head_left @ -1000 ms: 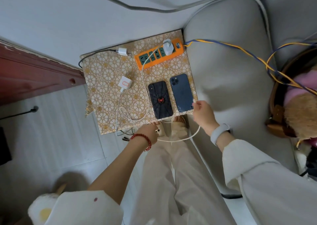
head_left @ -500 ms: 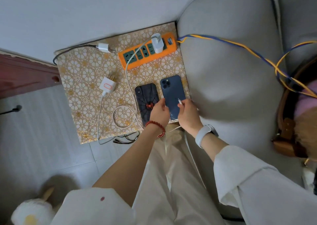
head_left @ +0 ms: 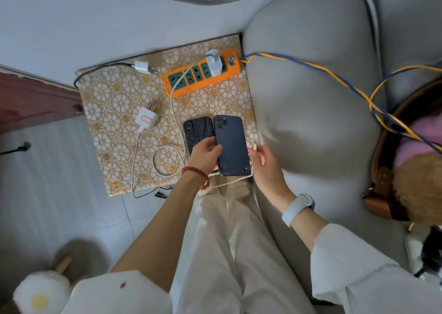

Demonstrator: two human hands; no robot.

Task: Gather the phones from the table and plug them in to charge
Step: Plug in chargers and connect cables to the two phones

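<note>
Blue phone (head_left: 230,144) mid-frame, left hand (head_left: 205,155) fingers clamped on its edge; right hand (head_left: 262,160) fingers pinch what looks like the cable plug (head_left: 255,145) beside it

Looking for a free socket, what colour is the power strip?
Orange, with dark green sockets, power strip; seen clearly in the head view.

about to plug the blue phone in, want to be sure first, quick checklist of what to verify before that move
1. Blue phone gripped by left hand: ok.
2. Cable connector pinched in right hand: ok.
3. Its white charger seated in the orange power strip: ok.
4. Connector lined up with the phone's port: not ok, it sits beside the phone's right edge.
5. Power strip switched on: cannot tell.
6. Black phone plugged in: not ok, no cable on it.
</note>
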